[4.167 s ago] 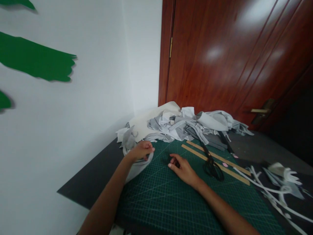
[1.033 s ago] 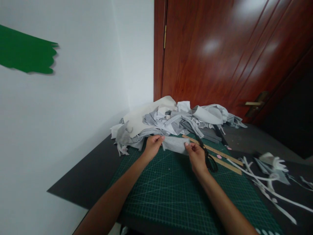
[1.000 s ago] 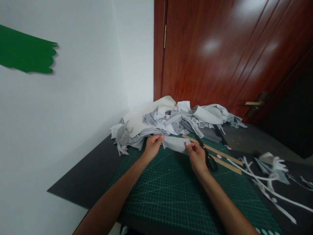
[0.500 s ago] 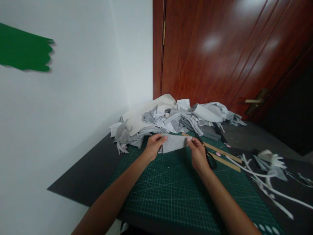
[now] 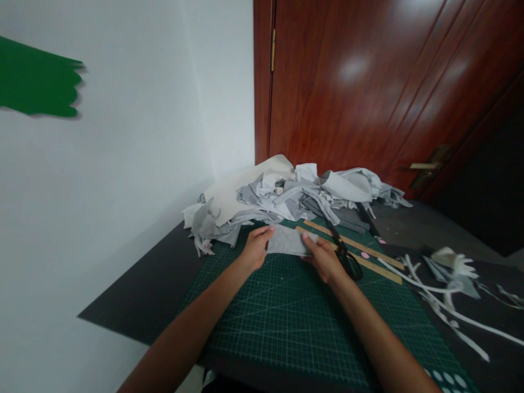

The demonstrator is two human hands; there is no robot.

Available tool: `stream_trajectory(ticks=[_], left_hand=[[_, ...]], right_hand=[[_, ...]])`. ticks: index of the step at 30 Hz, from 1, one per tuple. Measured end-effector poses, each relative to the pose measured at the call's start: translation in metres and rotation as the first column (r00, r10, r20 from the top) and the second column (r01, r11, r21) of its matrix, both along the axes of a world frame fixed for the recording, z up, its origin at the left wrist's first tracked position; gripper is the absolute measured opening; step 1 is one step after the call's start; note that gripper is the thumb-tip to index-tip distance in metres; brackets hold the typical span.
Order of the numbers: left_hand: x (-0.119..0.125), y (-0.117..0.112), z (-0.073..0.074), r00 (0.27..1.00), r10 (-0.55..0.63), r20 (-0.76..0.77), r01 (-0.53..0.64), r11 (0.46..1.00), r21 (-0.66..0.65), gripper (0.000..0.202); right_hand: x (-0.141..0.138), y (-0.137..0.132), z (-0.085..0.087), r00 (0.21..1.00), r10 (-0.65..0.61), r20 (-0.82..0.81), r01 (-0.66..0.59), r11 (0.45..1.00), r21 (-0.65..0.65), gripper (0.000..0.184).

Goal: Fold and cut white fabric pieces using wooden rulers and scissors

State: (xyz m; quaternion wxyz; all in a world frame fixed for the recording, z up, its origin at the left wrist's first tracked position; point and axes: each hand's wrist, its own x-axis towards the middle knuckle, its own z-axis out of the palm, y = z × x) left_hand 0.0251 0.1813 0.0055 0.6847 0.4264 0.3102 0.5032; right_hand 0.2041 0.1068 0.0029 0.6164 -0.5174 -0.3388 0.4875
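A small grey piece of fabric (image 5: pixel 286 240) is stretched between my two hands, above the green cutting mat (image 5: pixel 282 316). My left hand (image 5: pixel 256 248) pinches its left end between thumb and fingers. At the right end, my right hand (image 5: pixel 321 255) grips it with the thumb on top and the fingers underneath. Black-handled scissors (image 5: pixel 351 265) lie just right of my right hand, partly across two wooden rulers (image 5: pixel 379 267). The scissors' blades point away from me, toward the fabric pile.
A heap of grey and white fabric scraps (image 5: pixel 282 199) lies along the back, against the white wall and the brown door (image 5: pixel 339 98). White strips (image 5: pixel 458 316) and a white glove-like piece (image 5: pixel 464 267) lie on the dark table at right. Small pink pieces (image 5: pixel 365 255) lie near the rulers.
My right hand has moved left and slightly down, closer to my left hand, with its thumb now further in over the fabric. More of the scissors and rulers shows.
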Motion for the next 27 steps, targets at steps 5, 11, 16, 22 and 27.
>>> stream_trajectory(ticks=[5, 11, 16, 22, 27], left_hand=[[0.006, -0.005, -0.001, 0.995, 0.027, 0.097, -0.023, 0.999, -0.049, 0.039], [0.005, -0.001, 0.000, 0.980, 0.068, 0.188, -0.056, 0.996, -0.071, 0.038], [0.005, -0.001, -0.002, 0.986, -0.006, 0.169, 0.024, 0.994, -0.105, 0.037], [-0.002, -0.001, 0.002, 0.983, -0.182, -0.009, 0.178, 0.972, -0.152, 0.051], [-0.009, -0.012, 0.010, 0.834, -0.529, -0.159, 0.519, 0.848, -0.103, 0.056]], right_hand=[[0.000, -0.002, 0.002, 0.993, 0.115, -0.005, -0.115, 0.987, -0.108, 0.035], [-0.005, 0.000, 0.001, 0.980, 0.033, -0.197, -0.036, 0.999, -0.008, 0.041], [-0.008, 0.003, -0.004, 0.987, -0.125, -0.103, 0.134, 0.987, 0.091, 0.046], [0.004, -0.002, 0.007, 0.938, -0.177, 0.299, 0.075, 0.944, 0.322, 0.039], [0.005, -0.010, 0.014, 0.939, 0.065, 0.338, -0.175, 0.936, 0.304, 0.036]])
